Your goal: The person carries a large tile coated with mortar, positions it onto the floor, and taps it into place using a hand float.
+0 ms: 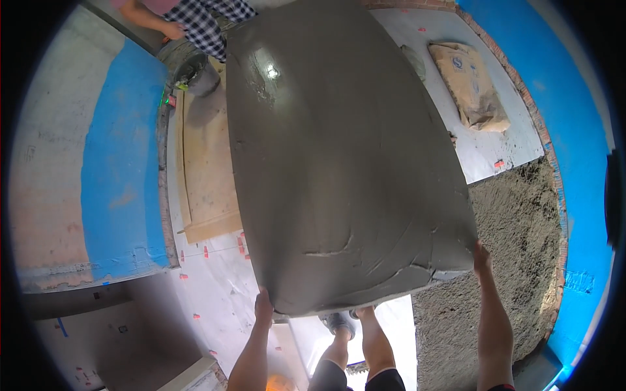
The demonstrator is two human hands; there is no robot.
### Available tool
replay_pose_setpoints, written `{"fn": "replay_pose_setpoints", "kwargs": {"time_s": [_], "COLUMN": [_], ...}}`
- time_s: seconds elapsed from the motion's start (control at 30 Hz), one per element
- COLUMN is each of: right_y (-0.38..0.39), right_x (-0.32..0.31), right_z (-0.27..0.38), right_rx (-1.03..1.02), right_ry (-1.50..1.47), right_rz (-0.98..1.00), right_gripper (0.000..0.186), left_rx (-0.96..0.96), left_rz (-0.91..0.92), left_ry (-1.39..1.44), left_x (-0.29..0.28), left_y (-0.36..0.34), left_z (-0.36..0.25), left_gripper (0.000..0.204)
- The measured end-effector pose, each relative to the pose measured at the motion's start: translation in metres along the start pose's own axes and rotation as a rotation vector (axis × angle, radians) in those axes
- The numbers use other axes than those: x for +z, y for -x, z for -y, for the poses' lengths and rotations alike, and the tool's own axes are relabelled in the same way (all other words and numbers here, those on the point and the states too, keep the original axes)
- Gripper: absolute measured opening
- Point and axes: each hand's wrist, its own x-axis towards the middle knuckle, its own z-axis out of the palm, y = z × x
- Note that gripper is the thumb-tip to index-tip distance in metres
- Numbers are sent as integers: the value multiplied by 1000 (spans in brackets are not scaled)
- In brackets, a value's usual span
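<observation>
A large slab-like tile [345, 163], its upper face coated with smooth wet grey mortar, fills the middle of the view. My left hand [263, 307] grips its near left corner, fingers wrapped round the edge and partly hidden beneath. At the near right corner my right hand [481, 258] is closed on the side edge in the same way. Low ridges mark the coating close to the near edge, and a wet shine lies on it toward the far left. The tile's underside is hidden from me.
Another person's hand [173, 30] shows at the far left, beside a bucket [199, 77] of mortar. A paper sack [468, 85] lies on pale laid tiles [417, 32]. Rough mortar bed [515, 215] runs along the right, by a blue-coated wall [580, 163]. Red tile clips [206, 251] dot the floor.
</observation>
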Motion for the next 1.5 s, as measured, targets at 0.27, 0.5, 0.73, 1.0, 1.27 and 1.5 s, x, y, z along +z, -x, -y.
{"fn": "replay_pose_setpoints", "kwargs": {"time_s": [0.27,0.5,0.73,1.0,1.27,1.5], "right_y": [61,74,55,26,42,54], "right_x": [2,7,1,6,3,-4], "right_z": [-66,-114,-136,-155,-129,-111], "right_rx": [57,175,324,336,364,407], "right_ry": [-105,-314,-446,-380,-318,-402], "right_rz": [-48,-27,6,9,36,122], "right_gripper": [88,91,89,87,85,92], "left_rx": [-194,21,-257,-270,-298,-424], "left_rz": [61,180,249,205,297,240], "left_ry": [39,-21,359,355,428,339], "left_x": [-17,-36,-44,-42,-45,-44], "left_y": [24,67,76,73,68,68], "left_z": [121,118,85,98,102,96], "left_gripper": [61,90,86,81,86,96]}}
